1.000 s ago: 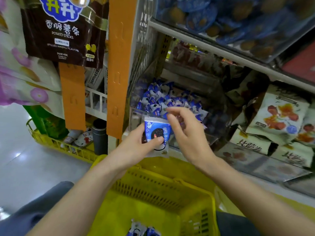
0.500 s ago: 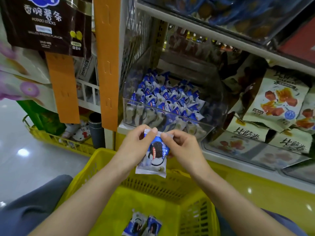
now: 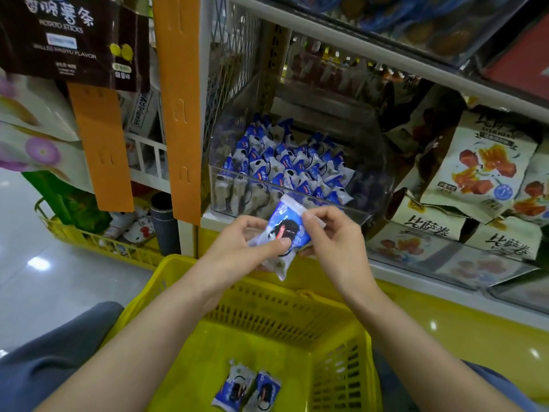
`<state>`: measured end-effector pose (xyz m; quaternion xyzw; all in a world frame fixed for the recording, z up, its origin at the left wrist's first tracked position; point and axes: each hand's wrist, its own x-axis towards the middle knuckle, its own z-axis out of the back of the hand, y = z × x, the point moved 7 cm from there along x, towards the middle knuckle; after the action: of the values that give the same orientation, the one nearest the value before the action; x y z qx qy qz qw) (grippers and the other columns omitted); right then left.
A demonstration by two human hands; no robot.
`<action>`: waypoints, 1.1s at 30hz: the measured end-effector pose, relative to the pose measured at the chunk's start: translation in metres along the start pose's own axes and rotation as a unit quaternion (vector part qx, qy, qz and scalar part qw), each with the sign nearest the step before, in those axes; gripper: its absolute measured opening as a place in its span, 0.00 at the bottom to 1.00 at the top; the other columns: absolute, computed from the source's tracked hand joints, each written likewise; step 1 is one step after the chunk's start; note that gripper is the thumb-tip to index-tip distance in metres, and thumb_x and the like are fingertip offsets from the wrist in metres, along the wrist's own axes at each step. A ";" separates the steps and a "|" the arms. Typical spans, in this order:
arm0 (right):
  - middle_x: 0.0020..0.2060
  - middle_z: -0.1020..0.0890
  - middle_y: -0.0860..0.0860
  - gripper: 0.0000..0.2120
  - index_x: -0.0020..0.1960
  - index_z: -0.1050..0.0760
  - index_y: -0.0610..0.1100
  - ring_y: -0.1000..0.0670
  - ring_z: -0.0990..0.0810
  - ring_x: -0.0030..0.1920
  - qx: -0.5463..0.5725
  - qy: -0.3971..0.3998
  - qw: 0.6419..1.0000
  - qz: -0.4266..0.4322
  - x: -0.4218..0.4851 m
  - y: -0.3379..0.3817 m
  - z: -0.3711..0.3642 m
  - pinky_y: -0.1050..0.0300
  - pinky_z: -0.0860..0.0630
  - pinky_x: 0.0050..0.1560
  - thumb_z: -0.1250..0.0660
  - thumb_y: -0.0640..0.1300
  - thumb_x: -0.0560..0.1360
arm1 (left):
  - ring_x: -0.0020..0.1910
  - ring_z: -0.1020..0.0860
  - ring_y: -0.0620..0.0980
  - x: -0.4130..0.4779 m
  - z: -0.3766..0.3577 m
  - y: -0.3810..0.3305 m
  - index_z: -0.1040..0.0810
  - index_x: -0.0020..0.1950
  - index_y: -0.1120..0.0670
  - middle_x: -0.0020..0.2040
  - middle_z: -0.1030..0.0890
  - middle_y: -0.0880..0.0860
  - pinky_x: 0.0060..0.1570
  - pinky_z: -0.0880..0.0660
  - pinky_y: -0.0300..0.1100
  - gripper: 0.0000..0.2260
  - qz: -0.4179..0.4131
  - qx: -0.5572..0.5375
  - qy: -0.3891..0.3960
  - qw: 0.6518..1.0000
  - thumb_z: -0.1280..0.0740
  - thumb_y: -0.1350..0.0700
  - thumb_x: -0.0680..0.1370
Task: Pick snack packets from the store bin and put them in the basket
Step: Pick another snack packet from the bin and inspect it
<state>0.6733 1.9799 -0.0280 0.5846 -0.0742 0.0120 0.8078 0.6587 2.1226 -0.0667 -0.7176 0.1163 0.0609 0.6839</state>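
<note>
Here's the snack packet [image 3: 287,233], a small blue-and-white pillow pack with a dark round biscuit printed on its front and crimped ends. It's tilted, top edge leaning to the far right, and held in the air above the far rim of the yellow basket [image 3: 267,310], just in front of the bin. Down in the basket, two matching packets [image 3: 248,389] lie side by side on the near floor, touching, picture side up. Behind the hands, the clear plastic bin [image 3: 370,173] sits on the shelf [image 3: 416,272] with a heap of the same blue-and-white packets [image 3: 285,168] piled against its front wall. To the right, a neighbouring clear bin holds cream bags [image 3: 481,165] printed with red and orange pieces. A brown potato-stick bag [image 3: 74,40] hangs at far left beside two orange strips [image 3: 178,108]. Now the grip: the left hand [image 3: 234,254] cups the packet from below and from the left, thumb pressed across its lower front. The right hand [image 3: 335,239] comes in from the right, its fingers [image 3: 315,217] curled and pinching the packet's upper right edge. Both hands are closed on that one packet, neither is slack.
</note>
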 end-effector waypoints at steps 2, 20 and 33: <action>0.40 0.19 0.45 0.05 0.44 0.27 0.43 0.54 0.18 0.34 0.112 -0.006 0.991 -0.074 0.001 -0.007 0.003 0.64 0.22 0.32 0.39 0.40 0.78 | 0.41 0.18 0.45 0.001 0.005 -0.004 0.27 0.57 0.55 0.48 0.17 0.52 0.38 0.22 0.36 0.16 -0.015 -0.051 -0.019 0.998 0.28 0.60 0.71; 0.36 0.19 0.57 0.03 0.46 0.24 0.52 0.62 0.22 0.38 -0.076 0.136 0.984 0.088 -0.012 0.005 -0.021 0.70 0.27 0.40 0.33 0.44 0.75 | 0.40 0.22 0.55 -0.003 0.010 -0.025 0.23 0.40 0.50 0.37 0.20 0.53 0.42 0.27 0.51 0.05 -0.207 0.166 -0.070 0.961 0.34 0.56 0.76; 0.36 0.23 0.58 0.01 0.45 0.24 0.47 0.58 0.24 0.38 -0.172 0.008 0.963 0.208 -0.014 0.024 0.000 0.64 0.27 0.39 0.34 0.44 0.75 | 0.41 0.24 0.46 0.000 0.018 -0.017 0.28 0.45 0.49 0.41 0.23 0.49 0.39 0.26 0.42 0.03 -0.150 0.135 -0.112 0.973 0.35 0.53 0.76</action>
<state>0.6567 1.9882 -0.0078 0.4086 -0.1885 0.1713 0.8765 0.6639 2.1410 -0.0507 -0.6163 -0.0631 0.0215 0.7847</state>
